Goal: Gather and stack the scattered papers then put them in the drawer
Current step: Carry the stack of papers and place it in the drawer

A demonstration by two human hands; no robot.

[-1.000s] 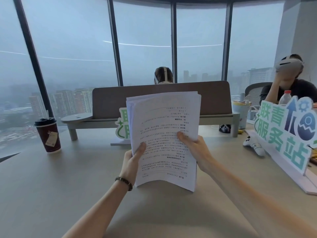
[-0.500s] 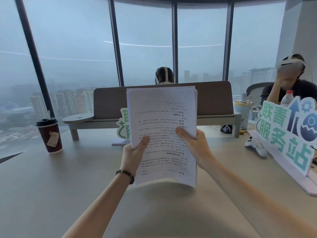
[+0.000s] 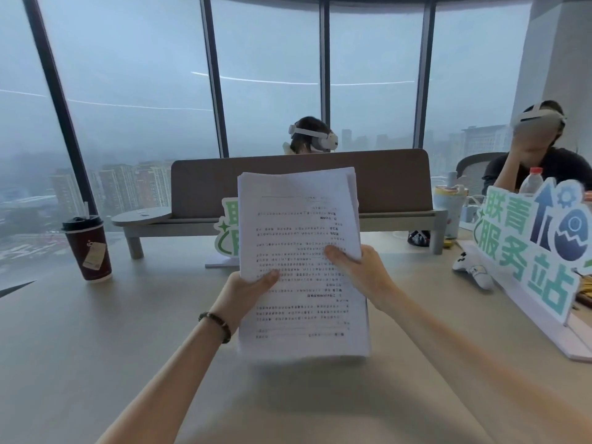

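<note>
**Both hands on the stack, centre frame**

The left hand gripped the stack of papers at its left edge, thumb curled over the printed top sheet. The right hand clamped the right edge, thumb across the text too. The papers stood upright at centre frame, bottom edge blurred just above the table. At left, a lidded coffee cup stood on the table; its contents couldn't be seen.

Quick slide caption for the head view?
Both hands, left hand and right hand, hold the paper stack upright above the table.
</note>
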